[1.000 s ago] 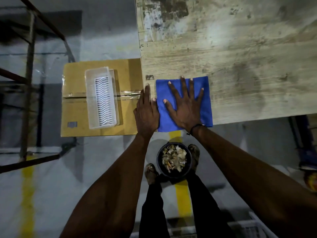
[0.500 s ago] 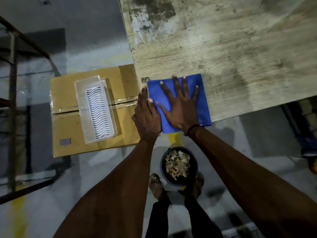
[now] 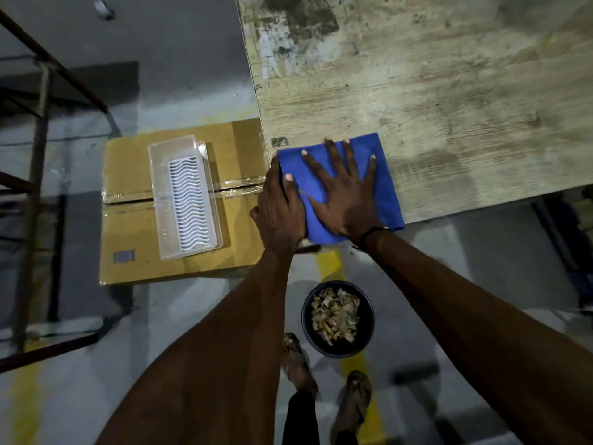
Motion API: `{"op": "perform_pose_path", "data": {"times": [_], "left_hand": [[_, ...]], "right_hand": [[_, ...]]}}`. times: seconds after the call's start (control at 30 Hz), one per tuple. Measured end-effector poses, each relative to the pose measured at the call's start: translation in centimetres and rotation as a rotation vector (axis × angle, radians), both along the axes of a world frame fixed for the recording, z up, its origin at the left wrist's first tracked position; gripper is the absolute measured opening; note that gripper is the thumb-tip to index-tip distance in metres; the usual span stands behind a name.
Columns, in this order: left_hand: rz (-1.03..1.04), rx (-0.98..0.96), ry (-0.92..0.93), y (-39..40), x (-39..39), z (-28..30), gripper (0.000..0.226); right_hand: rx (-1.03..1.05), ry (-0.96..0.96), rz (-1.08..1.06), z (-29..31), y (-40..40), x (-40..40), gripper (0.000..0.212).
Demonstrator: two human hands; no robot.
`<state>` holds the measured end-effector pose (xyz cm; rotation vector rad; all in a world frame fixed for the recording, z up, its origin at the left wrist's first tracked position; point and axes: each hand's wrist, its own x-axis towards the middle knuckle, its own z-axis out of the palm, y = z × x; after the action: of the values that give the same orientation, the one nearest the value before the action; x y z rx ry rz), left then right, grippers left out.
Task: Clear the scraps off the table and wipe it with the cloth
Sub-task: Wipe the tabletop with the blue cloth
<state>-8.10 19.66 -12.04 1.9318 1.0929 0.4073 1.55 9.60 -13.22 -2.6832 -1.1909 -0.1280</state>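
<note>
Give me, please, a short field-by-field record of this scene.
table: worn wood, no scraps visible on it
cloth: blue, folded, flat at the table's near left corner
right hand: fingers spread, pressing the cloth
left hand: at the cloth's left edge
bowl: on the floor, holding scraps
box: cardboard, left of table
tray: clear plastic, on the box

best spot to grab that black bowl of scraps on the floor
Take the round black bowl by its bare rim, coming straight down from above: it sits upright on the floor, open side up and filled with the scraps, so only the rim offers a clean hold.
</note>
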Motion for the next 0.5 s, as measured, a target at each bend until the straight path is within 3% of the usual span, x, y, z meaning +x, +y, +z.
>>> {"op": "perform_pose_path", "data": {"times": [0.17,0.37,0.5], "left_hand": [[-0.018,0.008,0.020,-0.4,-0.3,0.3,0.062],[-0.031,0.056,0.062,-0.4,-0.4,0.4,0.058],[-0.028,0.086,0.117,-0.4,-0.1,0.7,0.055]], "right_hand": [[0.011,0.022,0.022,0.1,-4.9,-0.5,0.076],[0.018,0.041,-0.092,-0.2,-1.5,2.2,0.079],[0.006,0.056,-0.007,-0.1,-1.4,0.8,0.078]]}}
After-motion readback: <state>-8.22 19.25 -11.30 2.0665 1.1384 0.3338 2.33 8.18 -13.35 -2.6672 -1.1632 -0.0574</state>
